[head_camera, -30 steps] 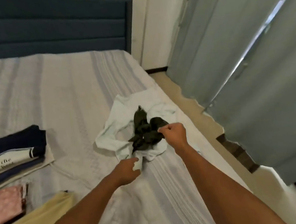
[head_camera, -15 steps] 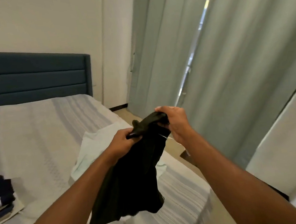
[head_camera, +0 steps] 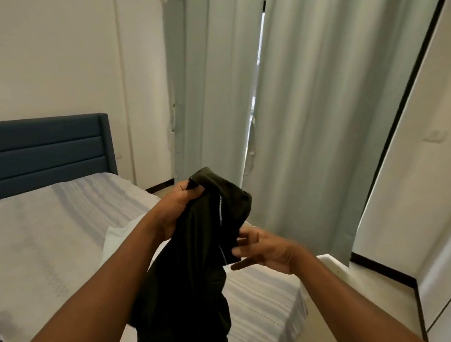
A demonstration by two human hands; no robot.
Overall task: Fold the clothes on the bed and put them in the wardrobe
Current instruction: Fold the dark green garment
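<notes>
Two hands, dark garment (head_camera: 185, 272) hanging lengthwise (vertical)

— What is worn on the arms?
— Nothing that shows; both forearms run bare from the lower edge of the view; no sleeve, watch or band.
— And the hands?
— The left hand (head_camera: 179, 209) and right hand (head_camera: 269, 249) are ungloved; no rings visible.

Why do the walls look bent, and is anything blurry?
Head view: the wide-angle lens bows the white panel's dark edge; the right hand is motion-smeared; daylight glares through the curtain gap, so the dark garment shows little detail.
</notes>
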